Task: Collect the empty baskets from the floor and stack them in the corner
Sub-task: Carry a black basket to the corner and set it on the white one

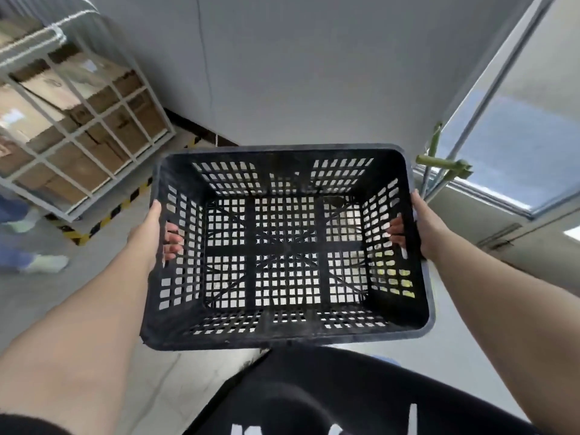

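While the black perforated plastic basket [287, 246] hangs empty, long axis spanning between them, left hand [147, 233] and right hand [431, 227] each grip an opposite short end, fingers [172, 238] hooked through its handle slots.

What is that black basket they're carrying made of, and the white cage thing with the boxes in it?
The basket looks like moulded black plastic, matt and scuffed: uniform lattice holes and rounded rim corners. The cage seems to be white-painted metal, judging by its thin straight bars. The boxes inside look like brown cardboard, though blurred.
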Motion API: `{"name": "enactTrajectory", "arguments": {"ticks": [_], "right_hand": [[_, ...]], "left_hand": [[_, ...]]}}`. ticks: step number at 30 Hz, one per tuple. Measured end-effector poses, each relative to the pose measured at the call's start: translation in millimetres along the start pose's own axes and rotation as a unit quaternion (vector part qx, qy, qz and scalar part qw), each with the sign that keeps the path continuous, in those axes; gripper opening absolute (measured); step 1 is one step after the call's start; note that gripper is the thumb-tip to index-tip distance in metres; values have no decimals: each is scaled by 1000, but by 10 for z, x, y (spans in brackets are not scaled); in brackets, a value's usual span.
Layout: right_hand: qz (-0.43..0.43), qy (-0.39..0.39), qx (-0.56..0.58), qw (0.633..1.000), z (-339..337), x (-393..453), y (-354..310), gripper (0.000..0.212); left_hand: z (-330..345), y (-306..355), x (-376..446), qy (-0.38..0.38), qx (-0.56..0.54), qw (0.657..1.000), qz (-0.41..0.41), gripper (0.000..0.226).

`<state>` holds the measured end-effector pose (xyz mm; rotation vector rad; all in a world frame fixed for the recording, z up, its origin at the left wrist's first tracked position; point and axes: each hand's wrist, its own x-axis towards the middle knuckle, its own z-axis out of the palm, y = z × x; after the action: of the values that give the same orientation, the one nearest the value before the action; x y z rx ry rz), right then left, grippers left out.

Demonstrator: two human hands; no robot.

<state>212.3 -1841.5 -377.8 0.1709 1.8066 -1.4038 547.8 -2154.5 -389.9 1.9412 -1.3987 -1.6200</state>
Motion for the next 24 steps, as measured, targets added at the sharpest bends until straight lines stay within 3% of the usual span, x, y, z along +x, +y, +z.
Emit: {"name": "enactTrajectory", "arguments": {"ticks": [8,13,17,24], "right_hand": [[-13,187,137,973,-408,-350,395,68],[-20,251,208,945,-630,-725,728,73],[-20,302,264,916,-823,-1089,994,64],[19,410,307,859,-1310,-1614,1598,76]], "left_hand": [[789,800,247,-133,113,982,67,76],[1310,1111,144,-187,160,963,112,72],[1789,1217,-113,-248,198,939,130,71],[2579,1067,-738,-318,261,891,192,69]]}}
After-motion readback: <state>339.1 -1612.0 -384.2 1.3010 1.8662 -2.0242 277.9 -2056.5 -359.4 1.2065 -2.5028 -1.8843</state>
